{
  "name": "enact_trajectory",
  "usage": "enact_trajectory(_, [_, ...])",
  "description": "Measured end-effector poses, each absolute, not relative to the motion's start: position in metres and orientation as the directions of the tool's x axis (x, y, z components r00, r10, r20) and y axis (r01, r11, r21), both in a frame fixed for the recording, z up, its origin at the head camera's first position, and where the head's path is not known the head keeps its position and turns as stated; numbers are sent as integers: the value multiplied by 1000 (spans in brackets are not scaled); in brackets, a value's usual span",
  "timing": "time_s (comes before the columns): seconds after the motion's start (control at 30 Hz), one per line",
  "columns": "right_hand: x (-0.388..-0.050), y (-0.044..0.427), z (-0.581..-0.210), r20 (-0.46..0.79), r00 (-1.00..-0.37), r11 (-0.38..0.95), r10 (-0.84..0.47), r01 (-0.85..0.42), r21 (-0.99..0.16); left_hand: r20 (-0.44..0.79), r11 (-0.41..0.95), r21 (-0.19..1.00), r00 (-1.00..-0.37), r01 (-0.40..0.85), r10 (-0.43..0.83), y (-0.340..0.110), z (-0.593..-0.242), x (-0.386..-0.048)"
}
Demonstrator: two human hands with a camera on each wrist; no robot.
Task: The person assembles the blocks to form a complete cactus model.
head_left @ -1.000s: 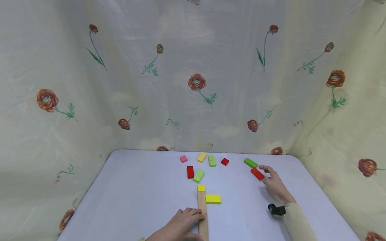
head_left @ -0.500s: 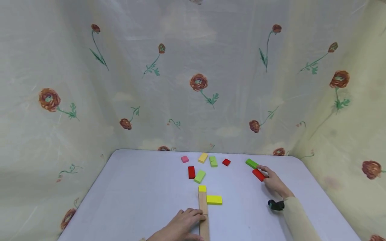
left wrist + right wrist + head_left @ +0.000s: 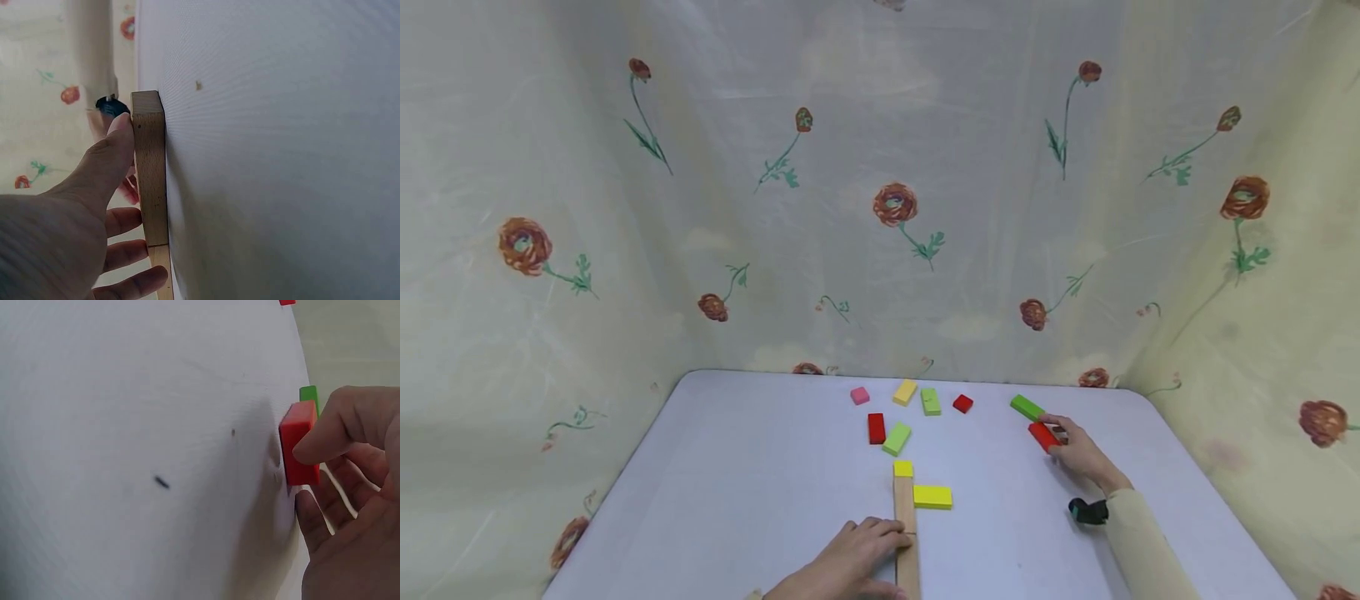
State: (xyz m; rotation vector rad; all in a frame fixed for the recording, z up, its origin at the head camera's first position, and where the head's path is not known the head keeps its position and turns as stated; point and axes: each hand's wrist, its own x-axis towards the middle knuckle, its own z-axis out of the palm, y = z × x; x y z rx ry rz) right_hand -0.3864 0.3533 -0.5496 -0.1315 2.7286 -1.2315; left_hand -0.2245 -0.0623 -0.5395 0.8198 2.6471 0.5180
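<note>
My right hand (image 3: 1081,454) is at the right side of the table and pinches a red block (image 3: 299,440), with the thumb on its near side and the index finger reaching over its far end. A green block (image 3: 1026,407) lies just beyond the red one. At the front centre my left hand (image 3: 853,554) rests with loosely bent fingers on a row of two wooden blocks (image 3: 906,504) laid end to end. The left thumb touches the nearer wooden block (image 3: 150,169) in the left wrist view. A yellow block (image 3: 903,469) is at the row's far end; another yellow block (image 3: 932,497) lies against its right side.
Farther back lie a dark red block (image 3: 876,428), a light green block (image 3: 897,438), a pink block (image 3: 860,396), a pale yellow block (image 3: 905,392), another light green block (image 3: 930,402) and a small red block (image 3: 962,403). A flowered curtain (image 3: 820,250) hangs behind the white table (image 3: 737,483).
My right fingers have closed in on the red block, which has barely moved. The left hand stays on the wooden row. The head view has shifted slightly.
</note>
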Motion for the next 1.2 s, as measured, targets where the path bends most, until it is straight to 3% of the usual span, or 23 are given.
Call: enact_trajectory(1.2, [-387, 335, -561, -45, -995, 730, -94, -39, -682, -205, 781, 421, -790, 462, 578, -61, -538, -224])
